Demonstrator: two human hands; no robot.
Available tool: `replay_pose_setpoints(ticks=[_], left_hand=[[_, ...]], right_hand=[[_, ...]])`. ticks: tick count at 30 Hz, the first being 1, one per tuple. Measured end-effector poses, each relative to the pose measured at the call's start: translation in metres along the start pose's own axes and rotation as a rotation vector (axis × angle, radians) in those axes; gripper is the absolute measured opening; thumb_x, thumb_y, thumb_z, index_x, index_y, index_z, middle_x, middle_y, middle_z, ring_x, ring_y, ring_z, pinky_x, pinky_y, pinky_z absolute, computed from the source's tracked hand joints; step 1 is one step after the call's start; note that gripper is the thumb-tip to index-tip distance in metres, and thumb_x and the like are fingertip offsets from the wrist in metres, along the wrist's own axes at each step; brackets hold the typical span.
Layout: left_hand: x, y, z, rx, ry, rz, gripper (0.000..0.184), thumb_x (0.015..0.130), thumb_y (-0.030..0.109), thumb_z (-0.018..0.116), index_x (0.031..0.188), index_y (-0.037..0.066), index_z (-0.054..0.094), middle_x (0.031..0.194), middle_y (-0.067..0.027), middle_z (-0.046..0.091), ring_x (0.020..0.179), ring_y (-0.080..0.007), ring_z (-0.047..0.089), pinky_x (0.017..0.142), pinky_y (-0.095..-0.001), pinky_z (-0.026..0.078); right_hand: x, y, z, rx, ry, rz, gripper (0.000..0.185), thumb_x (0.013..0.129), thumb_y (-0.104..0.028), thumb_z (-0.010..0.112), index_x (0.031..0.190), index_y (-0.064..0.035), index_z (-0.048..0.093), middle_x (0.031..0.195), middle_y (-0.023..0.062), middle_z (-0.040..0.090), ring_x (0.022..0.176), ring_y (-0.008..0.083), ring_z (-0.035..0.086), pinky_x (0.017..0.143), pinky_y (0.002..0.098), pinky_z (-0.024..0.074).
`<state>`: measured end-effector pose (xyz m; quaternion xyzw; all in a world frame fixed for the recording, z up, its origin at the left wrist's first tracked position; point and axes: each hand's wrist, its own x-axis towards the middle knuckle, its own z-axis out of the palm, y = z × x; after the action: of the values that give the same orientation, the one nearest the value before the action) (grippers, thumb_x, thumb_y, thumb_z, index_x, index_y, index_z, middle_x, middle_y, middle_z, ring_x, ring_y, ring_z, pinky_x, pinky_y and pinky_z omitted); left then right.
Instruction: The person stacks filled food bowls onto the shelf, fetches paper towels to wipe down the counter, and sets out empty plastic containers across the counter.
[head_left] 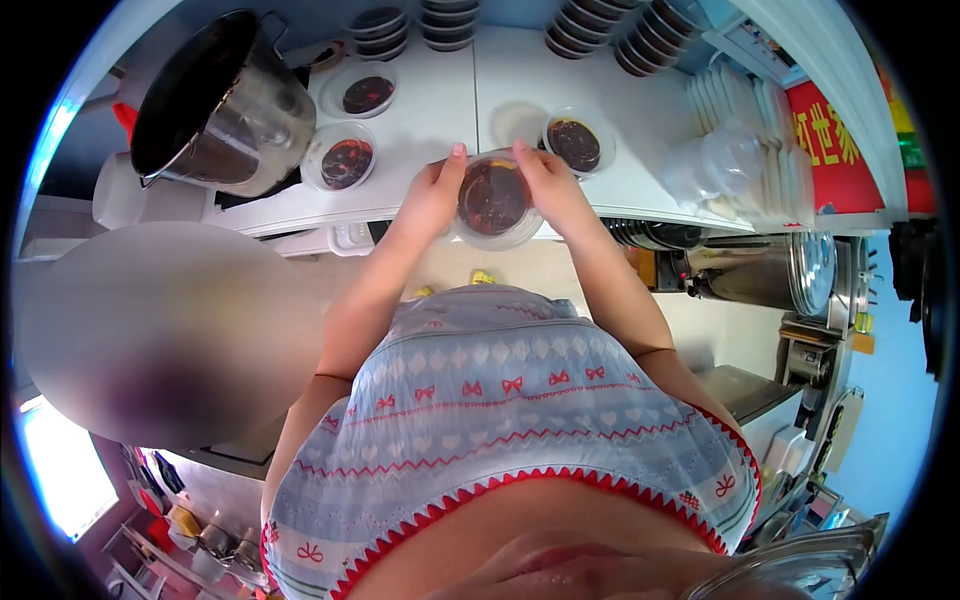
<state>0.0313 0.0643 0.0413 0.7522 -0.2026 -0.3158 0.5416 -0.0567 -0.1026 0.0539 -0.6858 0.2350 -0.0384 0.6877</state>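
Both hands hold one round clear plastic tub with dark reddish-brown food inside, just over the counter's front edge. My left hand grips its left side, thumb along the rim. My right hand grips the right side the same way. Whether a lid covers this tub I cannot tell. Close to my right hand, a similar filled tub stands on the white counter. Left of my left hand are two more filled tubs, a nearer one and a farther one.
A large metal pot stands at the counter's left end. Stacks of filled tubs line the back, with more stacks further right. Clear plastic lids or containers are piled at the right, beside a red sign.
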Motion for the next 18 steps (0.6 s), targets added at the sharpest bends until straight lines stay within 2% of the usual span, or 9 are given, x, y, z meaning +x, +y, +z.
replay_pose_setpoints(ticks=[2, 3, 5, 7, 9, 13, 15, 16, 18], left_hand=[[0.01, -0.011, 0.016, -0.335, 0.055, 0.243, 0.063, 0.098, 0.049, 0.035, 0.111, -0.007, 0.058, 0.101, -0.0172, 0.064, 0.092, -0.0215, 0.062, 0.077, -0.0321, 0.05], [0.006, -0.005, 0.025, -0.333, 0.05, 0.255, 0.063, 0.098, 0.049, 0.035, 0.111, -0.007, 0.058, 0.101, -0.0172, 0.064, 0.092, -0.0215, 0.062, 0.077, -0.0321, 0.05], [-0.011, 0.002, 0.043, -0.526, 0.053, -0.031, 0.064, 0.098, 0.051, 0.033, 0.111, -0.006, 0.059, 0.103, -0.0143, 0.063, 0.094, -0.0167, 0.062, 0.07, -0.0302, 0.051], [0.0, -0.008, 0.035, -0.444, 0.028, 0.068, 0.068, 0.096, 0.055, 0.035, 0.115, -0.007, 0.055, 0.103, -0.0151, 0.061, 0.094, -0.0184, 0.062, 0.068, -0.0289, 0.053], [0.017, -0.005, 0.021, -0.244, -0.191, -0.095, 0.075, 0.094, 0.06, 0.035, 0.116, -0.011, 0.048, 0.102, -0.0178, 0.06, 0.076, -0.0199, 0.066, 0.068, -0.0309, 0.055], [0.019, 0.019, 0.042, -0.19, -0.302, -0.141, 0.069, 0.095, 0.055, 0.041, 0.122, -0.009, 0.047, 0.096, -0.0177, 0.062, 0.08, -0.0201, 0.065, 0.068, -0.0303, 0.053], [0.01, 0.024, 0.074, -0.536, -0.015, 0.156, 0.058, 0.097, 0.048, 0.042, 0.116, -0.006, 0.053, 0.083, -0.0149, 0.064, 0.07, -0.0194, 0.064, 0.065, -0.0318, 0.052], [0.012, 0.025, 0.077, -0.537, -0.024, 0.165, 0.058, 0.097, 0.048, 0.042, 0.116, -0.006, 0.053, 0.083, -0.0149, 0.064, 0.07, -0.0194, 0.064, 0.065, -0.0318, 0.052], [0.015, 0.025, 0.081, -0.137, -0.069, 0.364, 0.046, 0.1, 0.04, 0.038, 0.12, 0.001, 0.055, 0.104, -0.0136, 0.061, 0.09, -0.0168, 0.063, 0.075, -0.0307, 0.054]], right_hand=[[0.005, 0.006, -0.009, -0.054, 0.112, -0.022, 0.054, 0.097, -0.048, 0.042, 0.105, 0.0011, 0.065, 0.088, 0.0062, 0.066, 0.076, 0.0141, 0.06, 0.071, 0.0259, 0.0476], [0.005, 0.005, -0.012, -0.055, 0.119, -0.032, 0.054, 0.097, -0.048, 0.042, 0.105, 0.0011, 0.065, 0.088, 0.0062, 0.066, 0.076, 0.0141, 0.06, 0.071, 0.0259, 0.0476], [0.0, 0.008, -0.016, 0.334, 0.198, -0.093, 0.056, 0.098, -0.049, 0.039, 0.111, 0.0012, 0.06, 0.092, 0.0076, 0.065, 0.079, 0.0138, 0.063, 0.071, 0.0259, 0.052], [-0.001, 0.019, -0.024, 0.309, 0.22, -0.086, 0.057, 0.099, -0.048, 0.035, 0.116, 0.0019, 0.058, 0.102, 0.0111, 0.065, 0.085, 0.0161, 0.064, 0.074, 0.0282, 0.0529], [-0.012, 0.008, -0.027, 0.54, 0.166, -0.033, 0.051, 0.101, -0.043, 0.033, 0.118, -0.003, 0.059, 0.103, 0.0108, 0.064, 0.089, 0.0149, 0.064, 0.074, 0.0266, 0.0528], [-0.029, -0.002, -0.05, 0.398, 0.079, -0.022, 0.045, 0.101, -0.038, 0.034, 0.122, -0.0037, 0.055, 0.108, 0.0109, 0.064, 0.095, 0.0157, 0.064, 0.078, 0.0274, 0.0533], [-0.031, 0.005, -0.06, 0.417, 0.241, -0.109, 0.043, 0.101, -0.035, 0.035, 0.123, -0.0029, 0.054, 0.107, 0.01, 0.064, 0.094, 0.0153, 0.063, 0.076, 0.028, 0.0535], [-0.029, 0.009, -0.066, 0.414, 0.249, -0.119, 0.043, 0.101, -0.035, 0.035, 0.123, -0.0029, 0.054, 0.107, 0.01, 0.064, 0.094, 0.0153, 0.063, 0.076, 0.028, 0.0535], [-0.026, 0.016, -0.074, 0.352, 0.363, -0.188, 0.042, 0.102, -0.032, 0.035, 0.125, -0.002, 0.052, 0.107, 0.0107, 0.064, 0.091, 0.0148, 0.064, 0.072, 0.0276, 0.0538]])
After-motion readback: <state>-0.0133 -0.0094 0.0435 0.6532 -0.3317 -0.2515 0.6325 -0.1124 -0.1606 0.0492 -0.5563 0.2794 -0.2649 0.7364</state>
